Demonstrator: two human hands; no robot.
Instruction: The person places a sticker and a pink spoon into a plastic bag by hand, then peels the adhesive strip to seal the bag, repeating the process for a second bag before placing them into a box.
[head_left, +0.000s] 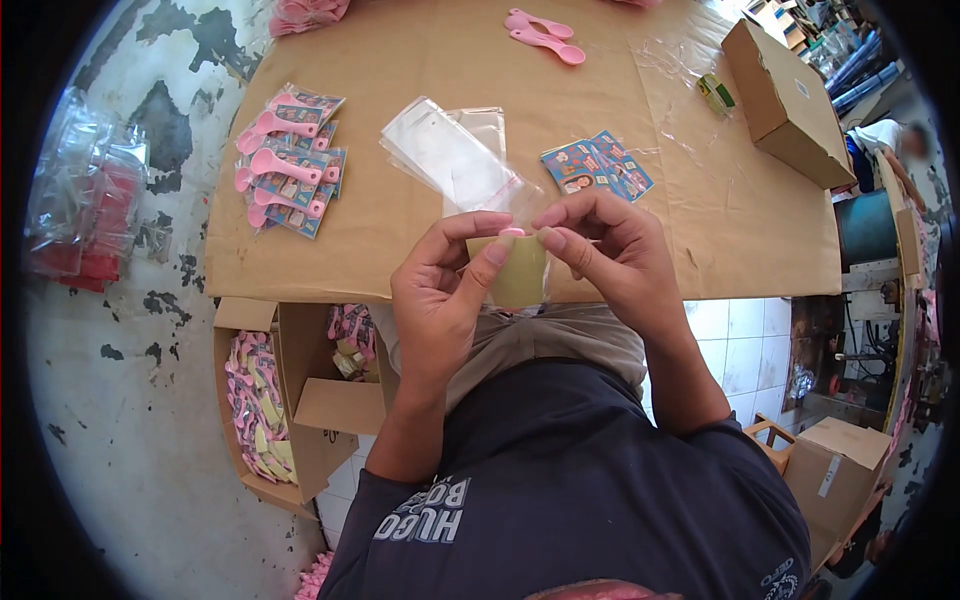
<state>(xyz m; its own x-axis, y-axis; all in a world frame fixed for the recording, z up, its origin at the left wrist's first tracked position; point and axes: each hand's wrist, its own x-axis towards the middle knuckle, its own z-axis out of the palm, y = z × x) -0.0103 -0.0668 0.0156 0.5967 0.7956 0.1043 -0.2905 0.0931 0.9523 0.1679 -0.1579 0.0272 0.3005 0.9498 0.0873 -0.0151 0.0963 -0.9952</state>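
A dark shirt (600, 470) is filling my foreground. I'm watching the left fingers (490, 251) pinching a packet (518, 278) at its top left, the right fingers (556, 242) pinching its top right, a pink tip (512, 232) showing between. The packet is hanging by the counter's near edge; beyond, sleeves (440, 140) and blue cards (598, 168) are lying.

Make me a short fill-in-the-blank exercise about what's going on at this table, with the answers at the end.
1. The piece showing at the top of the packet, between the left hand and right hand, is coloured ____.
2. The printed cards lie to the ____ of the clear bags.
3. The box on the table is made of ____.

Missing words: pink; right; cardboard.
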